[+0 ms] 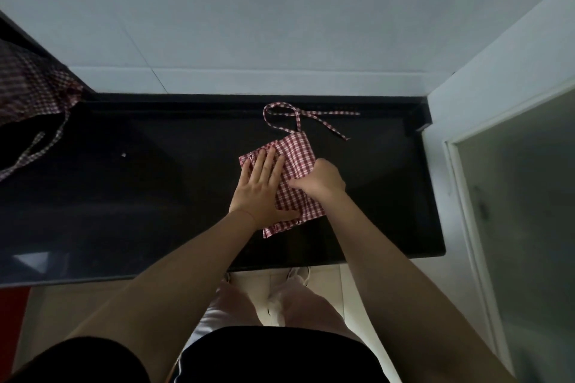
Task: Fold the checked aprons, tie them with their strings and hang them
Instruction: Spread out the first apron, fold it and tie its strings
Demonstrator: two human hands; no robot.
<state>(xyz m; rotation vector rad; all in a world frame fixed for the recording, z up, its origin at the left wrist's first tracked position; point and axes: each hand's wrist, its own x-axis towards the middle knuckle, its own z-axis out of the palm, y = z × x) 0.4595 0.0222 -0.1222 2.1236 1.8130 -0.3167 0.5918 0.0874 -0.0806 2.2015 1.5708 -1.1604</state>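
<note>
A red-and-white checked apron (295, 155) lies folded into a small rectangle on the black counter (155, 190), right of centre. My left hand (261, 190) lies flat on its left half, fingers straight and spread, thumb along the lower edge. My right hand (320, 179) has curled fingers that pinch the cloth at the fold's middle. The apron's strings (298, 113) trail loose behind it, one in a loop, toward the back wall.
A second checked apron (34, 87) lies bunched at the counter's far left, its strings (34, 149) dangling over the dark surface. A white tiled wall (280, 25) stands behind. A white door frame (466, 196) borders the counter's right end.
</note>
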